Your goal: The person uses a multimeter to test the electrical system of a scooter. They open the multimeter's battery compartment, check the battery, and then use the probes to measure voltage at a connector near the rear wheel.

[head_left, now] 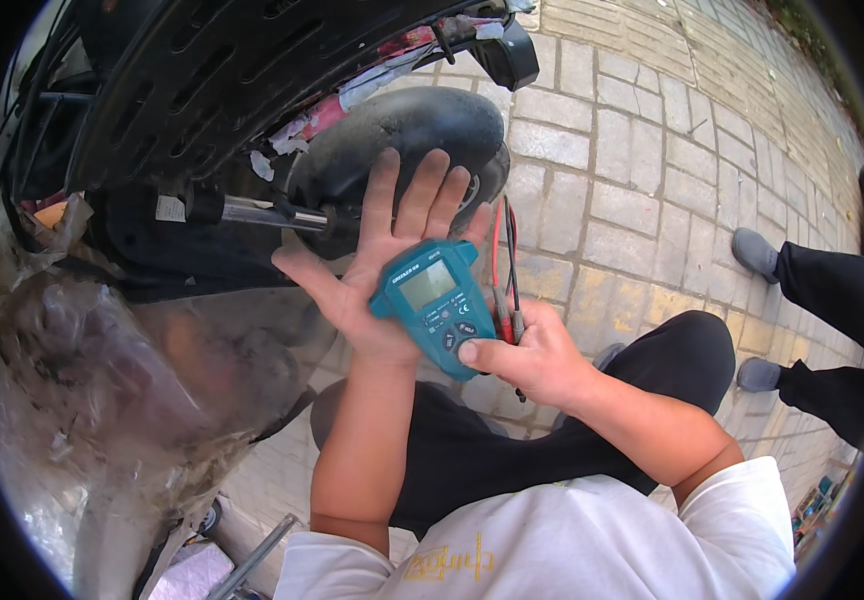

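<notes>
A teal handheld multimeter (439,308) with a small grey screen and dark buttons is held up in front of me. My right hand (537,352) grips its lower right side, with the thumb resting near the buttons. A red test lead (496,265) and a black test lead (514,250) rise beside it, and their ends are caught at my right fingers. Behind the meter my left hand (377,265) is spread wide, palm up, its fingertips looking darkened. The meter lies over that palm. Beyond my left fingers is a black scooter wheel (402,130).
The scooter's black slotted body panel (222,70) overhangs the upper left, with a shiny shock absorber (272,214) below. Crumpled clear plastic sheeting (102,370) covers the left side. Brick paving (632,150) spreads right, where another person's legs (817,290) show.
</notes>
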Action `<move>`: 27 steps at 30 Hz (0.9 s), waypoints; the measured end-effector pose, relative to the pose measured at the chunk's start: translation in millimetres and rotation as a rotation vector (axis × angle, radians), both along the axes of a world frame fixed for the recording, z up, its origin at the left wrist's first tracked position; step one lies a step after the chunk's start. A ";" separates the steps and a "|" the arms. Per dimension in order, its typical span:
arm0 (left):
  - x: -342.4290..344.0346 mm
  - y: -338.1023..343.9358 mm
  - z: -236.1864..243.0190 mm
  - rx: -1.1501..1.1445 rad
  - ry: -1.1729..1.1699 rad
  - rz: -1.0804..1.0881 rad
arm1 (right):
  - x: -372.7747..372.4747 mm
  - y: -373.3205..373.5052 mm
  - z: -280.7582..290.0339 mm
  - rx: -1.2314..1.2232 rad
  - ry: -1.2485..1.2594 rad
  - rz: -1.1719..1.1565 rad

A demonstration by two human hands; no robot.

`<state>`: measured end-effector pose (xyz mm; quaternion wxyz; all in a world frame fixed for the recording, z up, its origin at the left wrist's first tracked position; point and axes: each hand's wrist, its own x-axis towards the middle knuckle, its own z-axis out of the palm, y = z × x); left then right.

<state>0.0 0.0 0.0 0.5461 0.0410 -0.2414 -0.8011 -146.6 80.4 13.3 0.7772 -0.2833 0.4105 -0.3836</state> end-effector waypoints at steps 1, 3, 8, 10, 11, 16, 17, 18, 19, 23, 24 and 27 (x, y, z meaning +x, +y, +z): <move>0.4 0.4 1.3 0.004 0.008 0.000 | 1.3 0.0 0.5 -0.025 -0.003 -0.016; 3.8 8.8 6.7 0.088 0.009 0.007 | 3.9 4.8 4.3 0.000 -0.017 -0.025; -2.8 15.9 0.5 0.179 0.020 0.000 | -1.8 0.1 3.3 -0.003 0.049 -0.027; -3.8 17.8 -3.2 0.159 0.069 -0.049 | -3.3 -0.9 2.4 -0.017 0.011 -0.040; -3.7 18.6 -4.7 0.137 0.103 -0.085 | -3.5 -1.4 1.7 -0.022 0.000 -0.046; -3.3 21.6 -6.3 0.157 0.006 -0.045 | -1.5 -2.0 -0.6 -0.040 -0.013 -0.055; -3.3 21.5 -6.1 0.154 -0.006 -0.040 | -0.7 -2.1 -0.9 -0.044 -0.027 -0.067; -3.6 21.5 -5.8 0.155 -0.011 -0.038 | -1.1 -2.4 -1.3 -0.045 -0.027 -0.061; -4.0 21.6 -5.5 0.155 -0.015 -0.035 | -1.7 -2.7 -1.7 -0.046 -0.027 -0.055; -5.2 21.7 -5.3 0.143 -0.031 -0.031 | -1.4 -2.2 -3.9 -0.074 -0.027 -0.062; -5.5 21.9 -5.2 0.145 -0.039 -0.026 | -0.9 -2.4 -4.6 -0.084 -0.027 -0.066; -5.9 22.7 -5.0 0.147 -0.053 -0.017 | -1.1 -2.0 -6.6 -0.103 -0.022 -0.066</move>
